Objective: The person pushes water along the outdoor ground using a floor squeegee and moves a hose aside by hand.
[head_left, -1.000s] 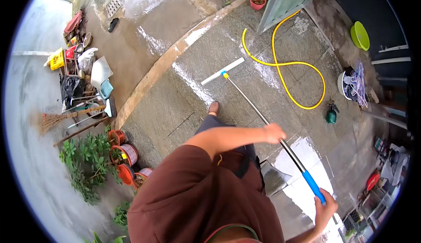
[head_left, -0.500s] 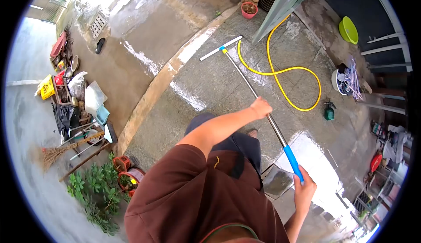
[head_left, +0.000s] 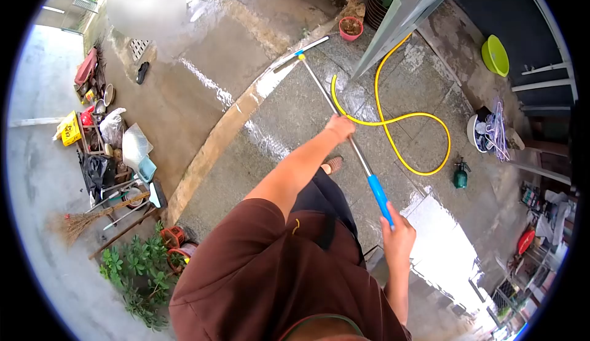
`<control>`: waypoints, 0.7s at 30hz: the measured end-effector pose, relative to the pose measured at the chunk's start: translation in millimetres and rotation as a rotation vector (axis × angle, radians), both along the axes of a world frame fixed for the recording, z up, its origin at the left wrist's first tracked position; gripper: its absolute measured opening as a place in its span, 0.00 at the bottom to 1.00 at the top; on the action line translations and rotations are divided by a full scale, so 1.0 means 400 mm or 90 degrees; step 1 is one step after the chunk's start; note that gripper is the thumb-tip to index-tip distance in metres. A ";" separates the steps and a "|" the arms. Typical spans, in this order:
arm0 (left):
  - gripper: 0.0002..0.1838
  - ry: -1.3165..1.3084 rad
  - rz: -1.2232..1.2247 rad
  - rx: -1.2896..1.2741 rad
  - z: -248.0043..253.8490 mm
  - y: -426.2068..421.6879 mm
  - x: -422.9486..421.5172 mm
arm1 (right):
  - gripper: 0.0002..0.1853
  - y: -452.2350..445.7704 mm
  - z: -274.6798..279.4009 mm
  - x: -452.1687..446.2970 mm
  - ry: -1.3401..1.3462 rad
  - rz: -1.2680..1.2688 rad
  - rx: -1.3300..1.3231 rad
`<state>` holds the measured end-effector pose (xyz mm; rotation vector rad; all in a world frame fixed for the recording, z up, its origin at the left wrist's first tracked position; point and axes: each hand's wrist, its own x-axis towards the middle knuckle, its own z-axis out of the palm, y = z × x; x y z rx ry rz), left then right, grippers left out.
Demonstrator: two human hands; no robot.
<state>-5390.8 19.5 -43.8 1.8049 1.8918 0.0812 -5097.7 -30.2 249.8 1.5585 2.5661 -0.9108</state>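
A long-handled floor squeegee (head_left: 369, 169) runs from lower right to upper left, its wide blade on the wet ground at the pale curved strip. My left hand (head_left: 341, 127) is closed around the metal part of its pole, arm stretched forward. Lower down, my right hand (head_left: 399, 233) grips the end of the blue handle (head_left: 379, 196). The squeegee's head (head_left: 300, 54) has a blue and yellow joint. Just right of the pole, a yellow hose (head_left: 424, 114) loops over the paving. One shoe (head_left: 332, 165) shows beside the pole.
Right: a green door (head_left: 405, 18), a lime basin (head_left: 495, 55), a tub with hangers (head_left: 476, 133) and a green spray bottle (head_left: 461, 174). A pink pot (head_left: 351, 28) stands near the squeegee head. Left: piled items, a broom (head_left: 77, 223), plants (head_left: 135, 267) and a black shoe (head_left: 142, 72).
The squeegee head has moved up and left across the paving onto the pale strip. Both hands have shifted left with the pole, the left one also farther forward.
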 end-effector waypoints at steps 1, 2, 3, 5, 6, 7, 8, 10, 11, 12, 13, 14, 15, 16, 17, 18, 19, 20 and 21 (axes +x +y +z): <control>0.08 0.020 -0.010 -0.016 0.004 0.014 -0.023 | 0.17 0.028 0.015 -0.045 -0.033 0.005 -0.018; 0.06 0.037 -0.018 -0.032 0.008 0.025 -0.036 | 0.17 0.052 0.036 -0.070 -0.067 0.010 -0.037; 0.05 0.052 -0.026 -0.050 0.011 0.031 -0.043 | 0.17 0.081 0.065 -0.071 -0.046 -0.001 -0.026; 0.05 -0.025 -0.016 0.031 0.057 0.046 0.016 | 0.16 0.145 0.148 -0.044 -0.008 -0.021 -0.007; 0.05 -0.081 0.003 0.073 0.077 0.057 0.058 | 0.16 0.168 0.201 -0.028 -0.020 -0.036 0.011; 0.05 -0.130 0.039 0.173 0.132 0.062 0.102 | 0.15 0.188 0.259 -0.012 -0.033 -0.050 0.030; 0.05 -0.166 0.044 0.177 0.144 0.080 0.145 | 0.16 0.206 0.328 -0.002 -0.075 -0.075 0.003; 0.06 -0.200 -0.004 0.183 0.187 0.104 0.178 | 0.17 0.221 0.376 0.007 -0.114 -0.085 0.001; 0.06 -0.227 -0.015 0.167 0.199 0.110 0.176 | 0.17 0.218 0.380 0.009 -0.114 -0.070 0.023; 0.06 -0.222 -0.023 0.154 0.202 0.114 0.162 | 0.18 0.215 0.384 0.005 -0.115 -0.058 0.045; 0.06 -0.216 -0.035 0.141 0.202 0.120 0.141 | 0.18 0.216 0.380 -0.004 -0.091 -0.060 0.045; 0.06 -0.211 -0.047 0.127 0.202 0.124 0.123 | 0.18 0.213 0.367 -0.013 -0.068 -0.063 0.046; 0.06 -0.192 -0.065 0.114 0.198 0.125 0.103 | 0.18 0.205 0.351 -0.023 -0.046 -0.067 0.047; 0.06 -0.174 -0.082 0.099 0.185 0.120 0.083 | 0.17 0.189 0.331 -0.037 -0.042 -0.103 0.036; 0.06 -0.156 -0.101 0.084 0.171 0.111 0.061 | 0.17 0.171 0.319 -0.058 -0.049 -0.102 0.033; 0.06 -0.158 -0.075 0.112 0.126 0.090 0.043 | 0.17 0.152 0.288 -0.073 -0.033 -0.088 0.050; 0.06 -0.162 -0.081 0.119 0.114 0.075 0.008 | 0.18 0.131 0.261 -0.090 -0.016 -0.074 0.068; 0.06 -0.165 -0.088 0.128 0.101 0.062 -0.036 | 0.18 0.108 0.250 -0.115 -0.041 -0.081 0.051; 0.06 -0.168 -0.093 0.137 0.112 0.050 -0.068 | 0.18 0.083 0.246 -0.147 -0.067 -0.085 0.033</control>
